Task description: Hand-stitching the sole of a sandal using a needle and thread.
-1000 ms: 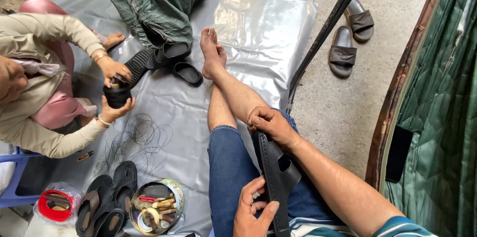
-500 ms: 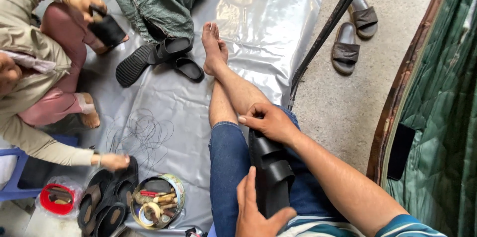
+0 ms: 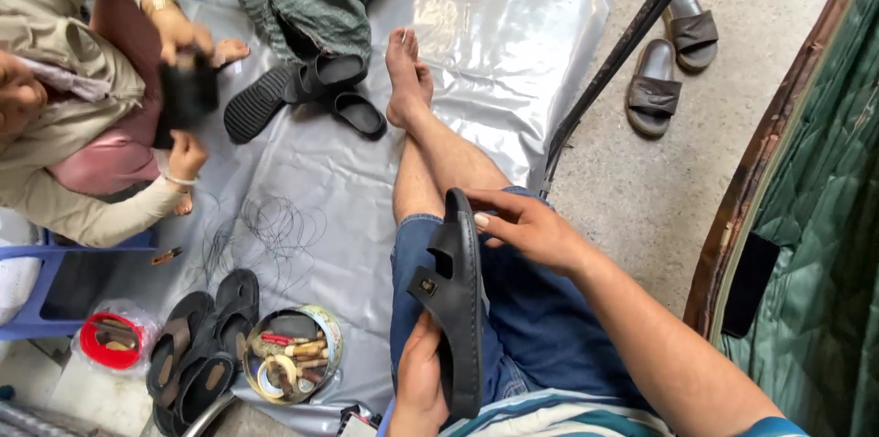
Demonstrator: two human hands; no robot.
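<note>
sandal point(image 3: 458, 309) on lap, tin point(image 3: 293, 355) left; slippers point(image 3: 673, 61) right

A black sandal point(image 3: 455, 309) is noted over blue denim shorts point(image 3: 536, 327). A silver-grey plastic sheet point(image 3: 485, 43) is recorded beneath, brown slippers point(image 3: 673, 61) on grey concrete, and a red lid point(image 3: 110, 339).

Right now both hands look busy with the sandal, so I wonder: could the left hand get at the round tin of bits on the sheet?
Probably yes: the left hand would first drop the black sandal; the tin lies close, nothing between.
</note>
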